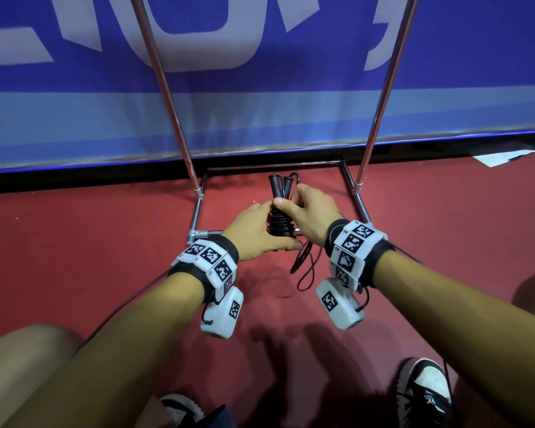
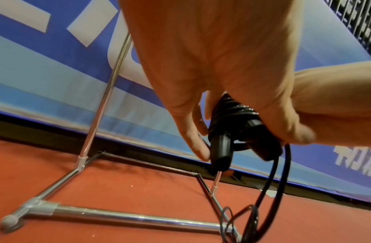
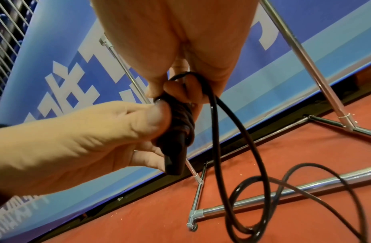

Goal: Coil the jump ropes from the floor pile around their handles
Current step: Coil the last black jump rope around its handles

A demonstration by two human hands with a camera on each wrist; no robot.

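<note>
Mid-coil: left hand (image 1: 254, 230) grips paired handles (image 1: 280, 183), right hand (image 1: 309, 211) pinches rope (image 3: 220, 148) (slack on floor), next wrap needs tension.

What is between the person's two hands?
The black jump rope handles, pressed together and wrapped with cord, sit between the left hand and right hand in the head view.

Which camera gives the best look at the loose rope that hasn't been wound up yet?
The right wrist view: the loose rope hangs from the right hand and loops over the floor. The head view shows a small stretch below the hands; the left wrist view, a blurred piece at its edge.
</note>
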